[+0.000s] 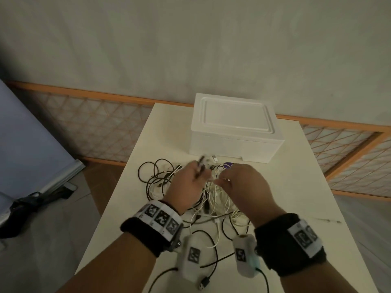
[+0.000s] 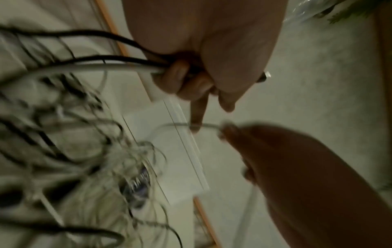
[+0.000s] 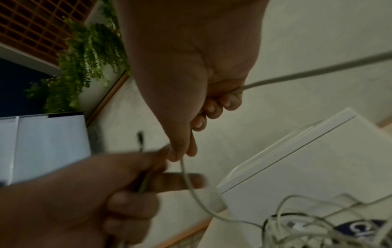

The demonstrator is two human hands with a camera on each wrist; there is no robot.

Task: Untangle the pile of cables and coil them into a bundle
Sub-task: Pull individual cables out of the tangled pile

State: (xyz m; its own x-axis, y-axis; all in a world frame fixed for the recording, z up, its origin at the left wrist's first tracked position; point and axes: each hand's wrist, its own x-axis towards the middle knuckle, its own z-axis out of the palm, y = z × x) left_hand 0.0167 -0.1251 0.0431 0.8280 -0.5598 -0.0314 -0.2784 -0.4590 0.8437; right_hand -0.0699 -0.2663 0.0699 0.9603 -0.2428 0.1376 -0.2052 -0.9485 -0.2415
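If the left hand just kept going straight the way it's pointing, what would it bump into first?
Probably the white box. The left hand, gripping black and white cables, points away from the person over the pile, and the box stands just beyond on the table. Loose cable ends lie between, though depth is unclear.

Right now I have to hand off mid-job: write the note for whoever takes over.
Left hand: grips a few black and white cable strands, lifted off the pile.
Right hand: pinches one thin white cable.
Cable pile: tangled on the white table, in front of the closed white box.
Done: nothing coiled.
Left: separate every cable, coil them, bundle.
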